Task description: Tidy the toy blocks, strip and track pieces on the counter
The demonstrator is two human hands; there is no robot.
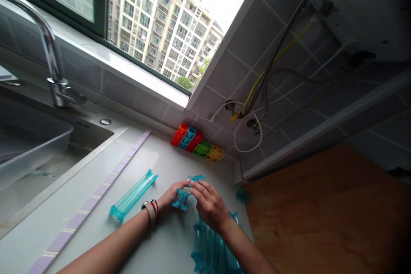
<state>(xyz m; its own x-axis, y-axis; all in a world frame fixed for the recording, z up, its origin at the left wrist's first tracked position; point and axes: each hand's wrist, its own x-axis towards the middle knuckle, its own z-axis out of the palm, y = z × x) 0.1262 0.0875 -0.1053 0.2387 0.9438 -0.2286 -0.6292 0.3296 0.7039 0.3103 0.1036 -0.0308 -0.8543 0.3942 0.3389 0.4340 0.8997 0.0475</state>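
Over the white counter (170, 244), my left hand (169, 199) grips a clear teal plastic piece (182, 199) with jagged ends. My right hand (210, 205) closes on the same piece from the right, fingertips near its top. Part of it is hidden by my fingers, and I cannot tell whether it is one part or two joined. To the left lies a long teal plastic trough (135, 195) with flared ends. Under my right forearm, several similar teal troughs (207, 244) lie side by side. A watch and bracelets are on my left wrist.
Colourful blocks (192, 140) in orange, blue, red, green and yellow stand against the tiled wall. A lilac strip (96, 197) runs beside the sink (96, 145) with its tap (56, 68). A small teal piece (242, 195) sits by the brown wooden surface (321, 214). Hoses (272, 60) hang at right.
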